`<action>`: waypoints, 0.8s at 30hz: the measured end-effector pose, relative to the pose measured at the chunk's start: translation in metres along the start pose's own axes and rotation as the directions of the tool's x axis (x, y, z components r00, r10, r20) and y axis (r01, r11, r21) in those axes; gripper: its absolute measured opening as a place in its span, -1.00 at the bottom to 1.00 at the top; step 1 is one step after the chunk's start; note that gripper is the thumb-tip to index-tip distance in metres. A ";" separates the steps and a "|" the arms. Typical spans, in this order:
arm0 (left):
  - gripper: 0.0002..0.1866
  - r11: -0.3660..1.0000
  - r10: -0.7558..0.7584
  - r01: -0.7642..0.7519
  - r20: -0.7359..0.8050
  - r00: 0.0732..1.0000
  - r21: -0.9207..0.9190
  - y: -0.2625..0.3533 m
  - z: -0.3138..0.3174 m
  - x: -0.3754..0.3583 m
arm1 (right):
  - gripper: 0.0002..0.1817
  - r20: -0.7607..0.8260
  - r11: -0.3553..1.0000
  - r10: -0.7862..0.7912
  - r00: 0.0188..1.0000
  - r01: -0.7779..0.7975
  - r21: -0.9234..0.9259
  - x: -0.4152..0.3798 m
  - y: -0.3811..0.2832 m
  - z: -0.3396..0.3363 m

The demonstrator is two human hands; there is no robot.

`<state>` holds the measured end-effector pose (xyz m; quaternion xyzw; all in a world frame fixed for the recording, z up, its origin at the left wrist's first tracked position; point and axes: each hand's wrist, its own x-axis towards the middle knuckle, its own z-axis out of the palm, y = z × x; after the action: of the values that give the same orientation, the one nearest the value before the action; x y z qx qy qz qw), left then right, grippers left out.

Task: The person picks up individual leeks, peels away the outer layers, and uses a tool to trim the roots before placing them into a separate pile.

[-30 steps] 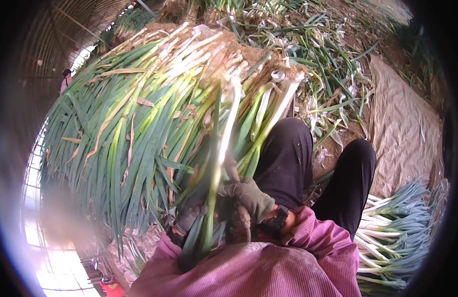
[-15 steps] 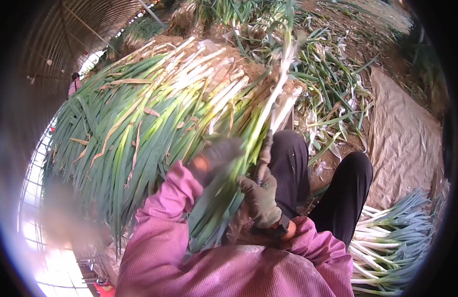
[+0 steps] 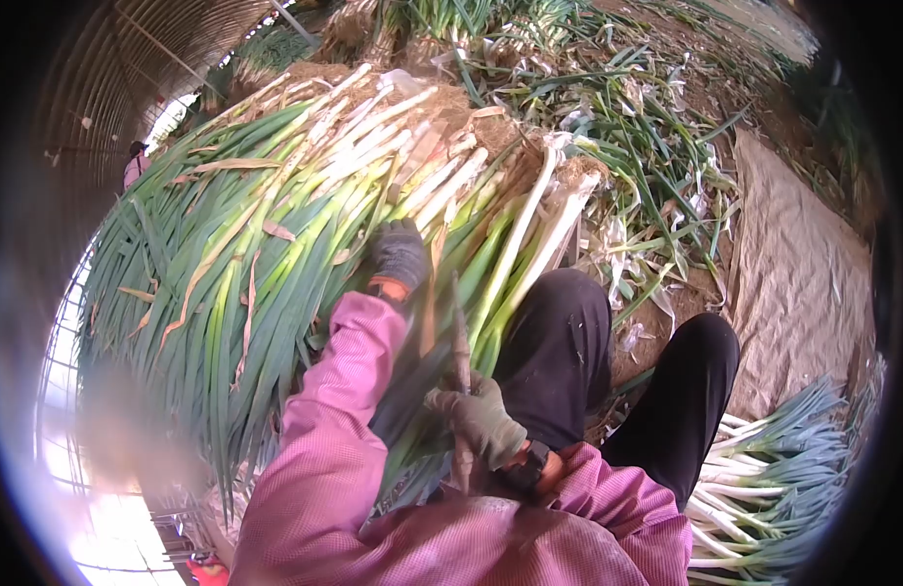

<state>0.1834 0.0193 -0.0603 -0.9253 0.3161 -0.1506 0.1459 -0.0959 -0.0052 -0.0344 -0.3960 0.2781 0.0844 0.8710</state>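
Observation:
A broad heap of long green onions (image 3: 227, 254) fills the left and middle, white root ends at the far side and leaves toward me. My left hand (image 3: 400, 256), in a dark grey glove, is closed over stalks in the heap, fingertips partly hidden among them. In a greenish-grey glove, my right hand (image 3: 479, 420) grips a slim stick-like tool (image 3: 460, 347) with a wrapped-looking shaft and thin dark tip pointing away from me. Two thick white stalks (image 3: 525, 234) lie at the heap's right edge, beside my knee.
Peeled green onions (image 3: 739, 498) are stacked at the lower right, below a tan cloth sheet (image 3: 798, 264). Stripped leaves and skins (image 3: 656, 186) litter the soil beyond my knees (image 3: 559, 342). Another person (image 3: 136, 166) is far off at the left, under the curved roof.
My left hand has moved forward onto the heap. My right hand has drawn back and left with the tool. The stalk with a strip raised at its top now lies lower, without that strip.

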 end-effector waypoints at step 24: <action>-0.64 0.633 0.065 0.037 0.101 0.993 -0.774 0.026 -0.094 -0.104 | -0.71 -0.081 0.949 -0.226 0.971 0.238 0.208 -0.033 -0.012 0.001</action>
<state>0.0558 0.0490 -0.0032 -0.9032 0.3480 0.0563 -0.2449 -0.1185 -0.0099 -0.0076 -0.3311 0.2614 -0.0602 0.9047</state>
